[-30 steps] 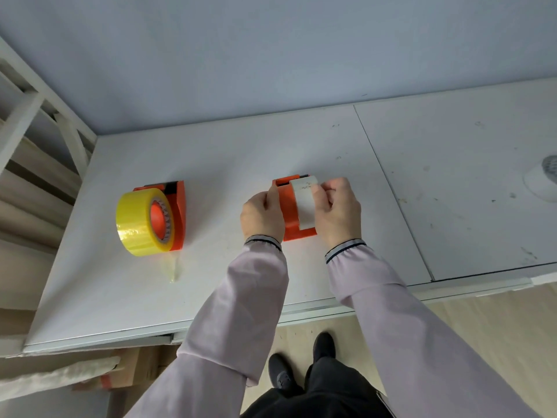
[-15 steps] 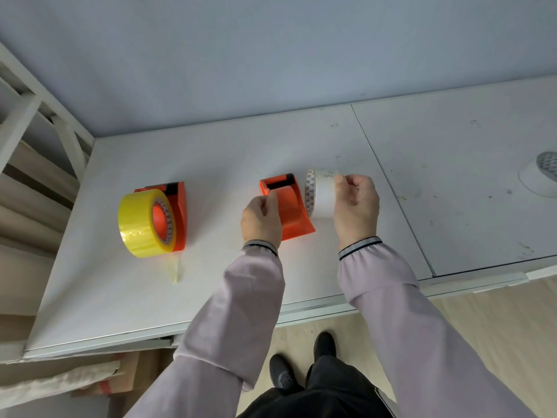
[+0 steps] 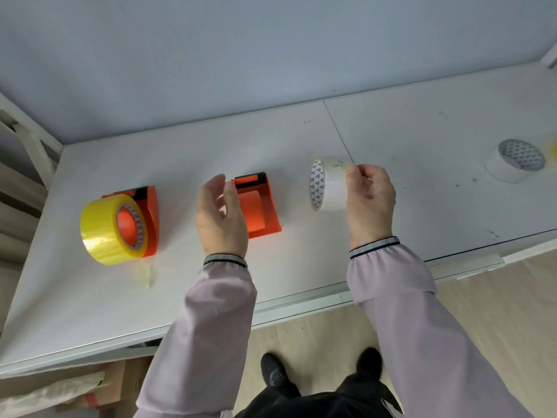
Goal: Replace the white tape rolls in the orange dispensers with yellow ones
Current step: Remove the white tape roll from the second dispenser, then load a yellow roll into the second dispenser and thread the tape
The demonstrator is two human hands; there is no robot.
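Note:
My right hand (image 3: 369,200) grips a white tape roll (image 3: 328,185) in the air, a hand's width to the right of an orange dispenser (image 3: 260,206) whose hub is bare. My left hand (image 3: 221,215) hovers just left of that dispenser, fingers spread, holding nothing; it may brush the dispenser's edge. Further left stands a second orange dispenser (image 3: 149,215) with a yellow tape roll (image 3: 105,230) mounted on it. A strip of yellow tape (image 3: 149,274) trails from it onto the white table (image 3: 180,158).
Another white tape roll (image 3: 512,164) lies flat at the table's far right, with a sliver of something yellow (image 3: 554,150) at the frame edge. A seam (image 3: 337,131) splits the tabletop. A wooden frame stands at the left. My shoes are below the table's front edge.
My right hand pulled the white roll off the middle dispenser and carried it to the right. My left hand let go of the dispenser and opened.

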